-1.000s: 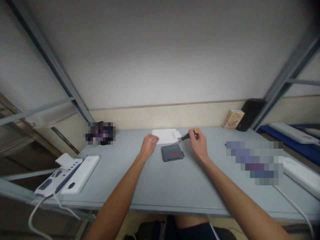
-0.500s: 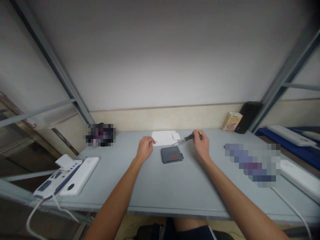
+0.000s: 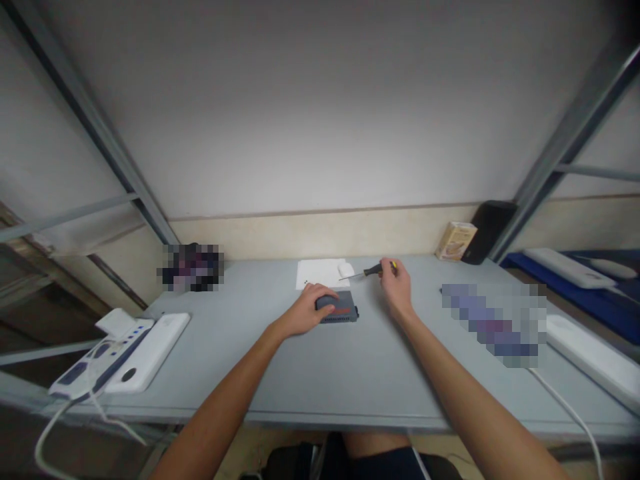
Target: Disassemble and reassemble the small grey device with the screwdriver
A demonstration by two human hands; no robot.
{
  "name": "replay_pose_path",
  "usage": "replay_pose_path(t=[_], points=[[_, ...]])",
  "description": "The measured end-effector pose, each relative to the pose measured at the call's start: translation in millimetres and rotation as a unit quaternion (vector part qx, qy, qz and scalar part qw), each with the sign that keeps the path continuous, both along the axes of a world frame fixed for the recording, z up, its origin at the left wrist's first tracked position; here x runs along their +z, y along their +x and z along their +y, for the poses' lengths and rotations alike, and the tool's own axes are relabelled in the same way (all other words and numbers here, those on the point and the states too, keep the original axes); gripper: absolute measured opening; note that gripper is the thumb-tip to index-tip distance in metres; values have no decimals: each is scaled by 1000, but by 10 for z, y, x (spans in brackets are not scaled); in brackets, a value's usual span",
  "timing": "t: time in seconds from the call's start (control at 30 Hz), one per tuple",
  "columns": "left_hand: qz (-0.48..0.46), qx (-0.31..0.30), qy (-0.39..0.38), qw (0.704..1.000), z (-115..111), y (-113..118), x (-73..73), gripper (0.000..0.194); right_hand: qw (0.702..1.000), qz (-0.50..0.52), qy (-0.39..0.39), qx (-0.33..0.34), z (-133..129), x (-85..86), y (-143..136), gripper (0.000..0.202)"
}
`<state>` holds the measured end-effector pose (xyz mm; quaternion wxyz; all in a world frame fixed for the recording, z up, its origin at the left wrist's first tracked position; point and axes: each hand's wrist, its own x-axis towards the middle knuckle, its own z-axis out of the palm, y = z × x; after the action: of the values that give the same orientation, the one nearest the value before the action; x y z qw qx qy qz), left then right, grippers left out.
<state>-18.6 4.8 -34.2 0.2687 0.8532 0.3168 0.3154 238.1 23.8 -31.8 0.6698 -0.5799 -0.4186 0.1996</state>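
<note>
Grey box [image 3: 346,304] lies held under the left hand [image 3: 306,312]; right hand [image 3: 397,287] grips the screwdriver [image 3: 373,269]; brace firmly and aim it squarely.

Between the forearms [image 3: 240,380] the desk [image 3: 340,377] offers a clear lane, stopped by the gray box [image 3: 347,303].

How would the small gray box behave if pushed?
The gray box is probably stiff, given its straight edges and flat faces. It would likely slide rather than tip, lying low and flat on the desk.
</note>
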Motion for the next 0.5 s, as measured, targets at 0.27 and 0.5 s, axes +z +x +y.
replay_pose_path(t=[0.27, 0.5], points=[[-112, -39, -128, 985, 183, -165, -37, 19, 999, -33, -1, 10, -52, 45, -32, 43], [-151, -21, -207, 966, 211, -159, -50, 21, 997, -60, -21, 53, -59, 17, -41, 44]])
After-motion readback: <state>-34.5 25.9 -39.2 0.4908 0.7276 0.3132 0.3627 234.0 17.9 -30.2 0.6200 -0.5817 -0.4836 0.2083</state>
